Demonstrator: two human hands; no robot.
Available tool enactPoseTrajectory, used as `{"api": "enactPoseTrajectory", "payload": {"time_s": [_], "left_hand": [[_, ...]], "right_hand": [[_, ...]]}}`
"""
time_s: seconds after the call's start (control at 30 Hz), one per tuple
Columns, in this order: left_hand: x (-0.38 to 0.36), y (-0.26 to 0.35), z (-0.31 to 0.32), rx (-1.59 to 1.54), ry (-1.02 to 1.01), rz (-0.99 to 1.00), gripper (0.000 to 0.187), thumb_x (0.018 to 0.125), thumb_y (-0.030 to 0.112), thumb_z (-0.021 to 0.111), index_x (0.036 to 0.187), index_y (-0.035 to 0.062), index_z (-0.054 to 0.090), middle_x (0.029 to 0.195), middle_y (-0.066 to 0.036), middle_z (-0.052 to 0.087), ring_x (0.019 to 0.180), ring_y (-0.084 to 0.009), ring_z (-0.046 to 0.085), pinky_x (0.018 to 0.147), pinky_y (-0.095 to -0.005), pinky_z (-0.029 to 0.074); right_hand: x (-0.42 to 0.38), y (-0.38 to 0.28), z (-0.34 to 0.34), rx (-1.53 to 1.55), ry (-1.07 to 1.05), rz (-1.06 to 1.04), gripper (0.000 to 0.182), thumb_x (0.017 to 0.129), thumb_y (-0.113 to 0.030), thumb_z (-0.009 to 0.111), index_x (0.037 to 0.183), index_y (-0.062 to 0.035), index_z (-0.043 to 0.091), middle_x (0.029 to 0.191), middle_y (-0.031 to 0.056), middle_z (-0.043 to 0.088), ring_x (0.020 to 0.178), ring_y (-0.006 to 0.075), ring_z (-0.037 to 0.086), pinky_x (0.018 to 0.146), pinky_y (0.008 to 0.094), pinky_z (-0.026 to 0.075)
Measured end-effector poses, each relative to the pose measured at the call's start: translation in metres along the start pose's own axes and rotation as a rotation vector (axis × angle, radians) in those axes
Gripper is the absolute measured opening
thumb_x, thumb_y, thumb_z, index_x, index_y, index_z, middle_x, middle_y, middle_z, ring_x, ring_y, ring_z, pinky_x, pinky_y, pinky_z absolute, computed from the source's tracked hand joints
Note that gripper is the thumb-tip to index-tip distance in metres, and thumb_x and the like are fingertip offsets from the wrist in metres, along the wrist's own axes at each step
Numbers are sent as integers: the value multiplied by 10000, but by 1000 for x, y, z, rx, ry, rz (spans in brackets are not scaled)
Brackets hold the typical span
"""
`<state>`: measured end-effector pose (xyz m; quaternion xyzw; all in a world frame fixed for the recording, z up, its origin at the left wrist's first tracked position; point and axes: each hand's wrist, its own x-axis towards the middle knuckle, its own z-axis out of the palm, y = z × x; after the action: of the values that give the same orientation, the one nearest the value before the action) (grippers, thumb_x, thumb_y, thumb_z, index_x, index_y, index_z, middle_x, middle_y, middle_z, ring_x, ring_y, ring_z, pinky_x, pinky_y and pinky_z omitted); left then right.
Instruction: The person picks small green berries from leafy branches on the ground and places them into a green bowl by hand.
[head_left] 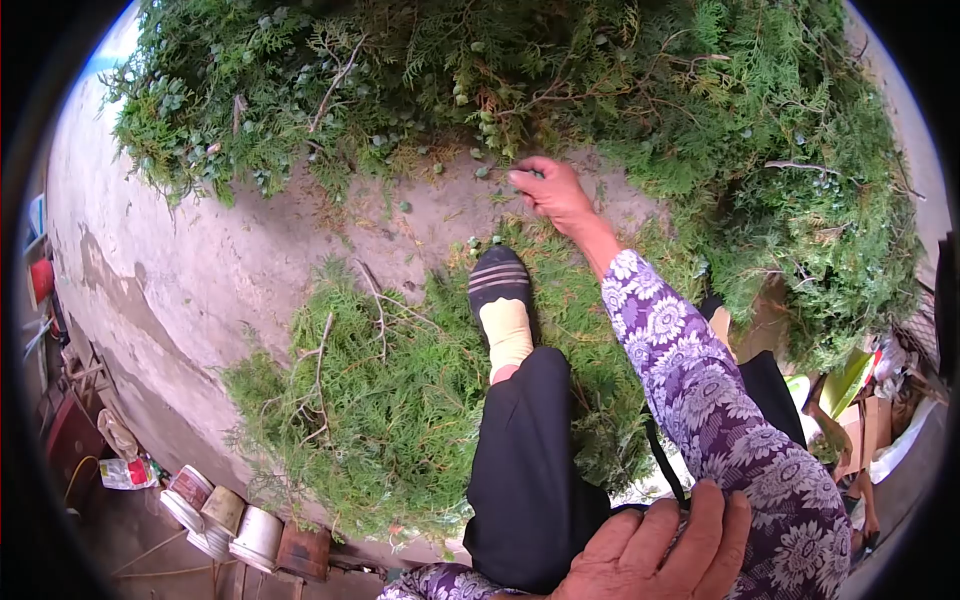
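My right hand [552,190] reaches forward over the concrete floor [380,215], beside the lower edge of a large heap of green cut branches [560,80]. Its thumb and fingers are pinched together; whatever they hold is too small to make out. Small green cones [404,206] lie on the floor just left of it. Near my body, my left hand [665,540] rests with its fingers bent over the patterned sleeve of my right arm, by a dark strap. Whether it grips anything is hidden.
My shoe [500,280] stands between the heap and a nearer pile of branches [390,400]. White buckets [257,535] stand at the lower left. Cardboard [868,435] and bags lie at the right. More branches curve down the right side.
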<state>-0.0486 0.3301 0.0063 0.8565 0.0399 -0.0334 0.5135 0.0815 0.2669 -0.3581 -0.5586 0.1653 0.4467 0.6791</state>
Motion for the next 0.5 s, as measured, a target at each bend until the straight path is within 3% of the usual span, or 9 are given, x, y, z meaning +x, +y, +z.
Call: {"api": "enactPoseTrajectory", "payload": {"time_s": [0.07, 0.1, 0.13, 0.2, 0.23, 0.37, 0.43, 0.47, 0.5], "left_hand": [[0, 0, -1, 4, -13, -4, 323, 658, 125, 591, 974, 59, 585, 1002, -91, 524, 766, -204, 473, 615, -307, 402], [0, -1, -1, 10, -14, -6, 321, 659, 124, 590, 974, 59, 585, 1001, -91, 524, 767, -203, 473, 614, -308, 402], [0, -1, -1, 16, -15, -9, 320, 660, 123, 589, 973, 59, 586, 1001, -90, 524, 768, -202, 473, 614, -308, 401], [4, -1, -7, 18, -46, -28, 319, 660, 122, 588, 972, 59, 587, 1000, -89, 524, 772, -201, 472, 615, -306, 401], [6, -1, -9, 17, -79, -46, 317, 660, 121, 588, 971, 59, 588, 999, -89, 525, 775, -200, 471, 617, -305, 401], [0, -4, -3, 36, 7, -25, 318, 657, 117, 590, 970, 59, 590, 996, -87, 527, 775, -198, 472, 617, -301, 401], [1, -5, -4, 49, 20, -14, 314, 658, 118, 592, 967, 60, 591, 994, -87, 529, 773, -198, 475, 618, -300, 402], [2, -5, -6, 49, 24, -13, 314, 658, 118, 592, 967, 60, 591, 994, -87, 529, 773, -198, 475, 618, -300, 402], [3, -4, -10, 32, -3, -32, 312, 660, 120, 591, 966, 60, 591, 993, -87, 529, 772, -198, 475, 618, -302, 402]], "right_hand": [[9, -1, 19, -827, 202, -314, 162, 771, -178, 633, 871, -52, 618, 676, 21, 566, 560, 96, 511, 512, 258, 452], [10, 1, 31, -788, 237, -317, 206, 762, -204, 642, 870, -28, 635, 671, 55, 598, 591, 138, 554, 578, 310, 463], [16, 7, 35, -786, 234, -317, 206, 762, -204, 642, 870, -28, 635, 671, 55, 598, 591, 138, 554, 578, 310, 463], [23, 15, 44, -954, 287, -755, 250, 761, -200, 639, 910, -1, 623, 750, 105, 634, 643, 193, 597, 596, 337, 462], [25, 17, 42, -1086, 272, -601, 255, 760, -188, 638, 894, 27, 614, 819, 144, 642, 695, 236, 619, 645, 346, 481], [28, 17, 39, -1038, 281, -609, 206, 772, -177, 630, 880, -3, 606, 735, 112, 621, 617, 188, 594, 569, 328, 487], [20, 4, 24, -118, -69, 110, 140, 812, -157, 584, 865, -27, 575, 664, 65, 558, 549, 133, 541, 456, 277, 457], [13, 5, 13, -122, -70, 109, 140, 812, -157, 584, 865, -27, 575, 664, 65, 558, 549, 133, 541, 456, 277, 457], [2, 11, 0, 123, -187, 89, 146, 841, -177, 551, 841, -31, 564, 672, 48, 549, 520, 94, 499, 401, 226, 398]]}}
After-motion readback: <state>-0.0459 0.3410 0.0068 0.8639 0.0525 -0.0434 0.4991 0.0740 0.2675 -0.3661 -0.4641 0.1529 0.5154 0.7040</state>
